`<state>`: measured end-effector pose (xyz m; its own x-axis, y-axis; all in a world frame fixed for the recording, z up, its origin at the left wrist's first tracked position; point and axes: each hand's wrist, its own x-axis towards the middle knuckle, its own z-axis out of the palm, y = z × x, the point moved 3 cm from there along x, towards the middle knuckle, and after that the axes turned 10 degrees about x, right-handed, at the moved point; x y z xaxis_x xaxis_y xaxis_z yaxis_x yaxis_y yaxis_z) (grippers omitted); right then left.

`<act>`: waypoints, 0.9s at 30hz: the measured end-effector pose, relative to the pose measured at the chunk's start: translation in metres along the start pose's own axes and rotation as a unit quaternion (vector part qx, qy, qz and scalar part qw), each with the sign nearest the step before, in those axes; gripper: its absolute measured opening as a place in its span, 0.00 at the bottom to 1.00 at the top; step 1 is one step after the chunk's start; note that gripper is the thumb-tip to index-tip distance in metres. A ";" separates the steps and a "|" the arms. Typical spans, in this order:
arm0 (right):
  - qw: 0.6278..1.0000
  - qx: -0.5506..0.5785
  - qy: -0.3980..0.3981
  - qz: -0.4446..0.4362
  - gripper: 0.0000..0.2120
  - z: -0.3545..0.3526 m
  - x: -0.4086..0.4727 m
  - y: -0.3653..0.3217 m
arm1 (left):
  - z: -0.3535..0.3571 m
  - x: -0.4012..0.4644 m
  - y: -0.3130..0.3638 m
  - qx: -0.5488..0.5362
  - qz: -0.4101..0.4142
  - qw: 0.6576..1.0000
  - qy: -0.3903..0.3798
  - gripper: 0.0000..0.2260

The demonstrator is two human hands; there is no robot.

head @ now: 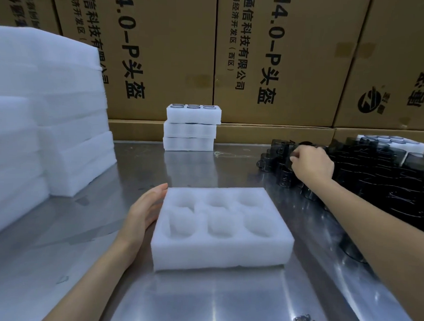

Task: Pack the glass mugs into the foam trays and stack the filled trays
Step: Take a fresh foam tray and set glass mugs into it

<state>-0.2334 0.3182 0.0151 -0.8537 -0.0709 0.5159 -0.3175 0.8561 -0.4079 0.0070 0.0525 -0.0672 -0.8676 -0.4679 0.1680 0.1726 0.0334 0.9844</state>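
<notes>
Three filled foam trays (pixel 191 127) already stand stacked at the back centre of the steel surface (pixel 58 263), with mug rims showing in the top one. Another tray with mugs in it (pixel 392 142) sits at the far right edge of the frame, behind the loose mugs. In the lower centre lies an empty foam tray (pixel 221 229) with all six pockets bare, so this round of packing has not yet begun. A large crowd of dark glass mugs (pixel 378 180) waits on the right side, and tall piles of spare foam (pixel 44 111) fill the upper left, so by my reckoning most of the job is still ahead.

The left hand (pixel 144 210) lies flat with straight fingers against the left wall of the empty tray, steadying it. The right hand (pixel 311 163) reaches into the mugs at middle right, its fingers curled round one mug near the edge of the crowd.

The cardboard boxes (pixel 162 50) behind carry rotated black print: "4.0-P头盔", "通信科技有限公司" and "经济开发区(西区)". A round logo at the upper right is too small to read.
</notes>
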 end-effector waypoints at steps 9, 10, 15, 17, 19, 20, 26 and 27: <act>0.871 0.485 -0.010 -0.074 0.13 -0.025 -0.084 -0.067 | 0.000 0.002 -0.008 0.060 -0.001 0.998 0.003 0.24; 0.829 0.552 -0.074 -0.042 0.13 -0.021 -0.093 -0.075 | 0.001 0.002 -0.008 0.058 0.002 0.998 0.003 0.26; 0.815 0.540 -0.208 -0.020 0.17 -0.007 -0.118 -0.107 | 0.009 0.001 -0.006 0.104 0.026 0.994 -0.002 0.22; 0.822 0.516 -0.238 -0.033 0.18 0.002 -0.126 -0.114 | 0.011 0.001 -0.006 0.160 0.043 0.986 0.001 0.14; 0.836 0.481 -0.255 -0.062 0.17 0.009 -0.132 -0.117 | 0.013 0.003 -0.006 0.202 0.054 0.978 0.005 0.12; 0.841 0.468 -0.262 -0.077 0.15 0.012 -0.133 -0.117 | 0.013 0.003 -0.005 0.210 0.059 0.976 0.008 0.11; 0.848 0.432 -0.279 -0.126 0.14 0.014 -0.141 -0.114 | 0.015 -0.003 0.003 0.223 0.103 0.969 0.002 0.11; 0.859 0.418 -0.266 -0.129 0.16 0.014 -0.142 -0.115 | 0.016 -0.005 0.006 0.224 0.116 0.968 -0.003 0.14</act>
<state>-0.0811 0.2228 -0.0216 -0.7079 -0.6171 0.3436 -0.5202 0.1266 -0.8446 0.0050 0.0690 -0.0610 -0.8328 -0.3972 0.3855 0.1445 0.5163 0.8441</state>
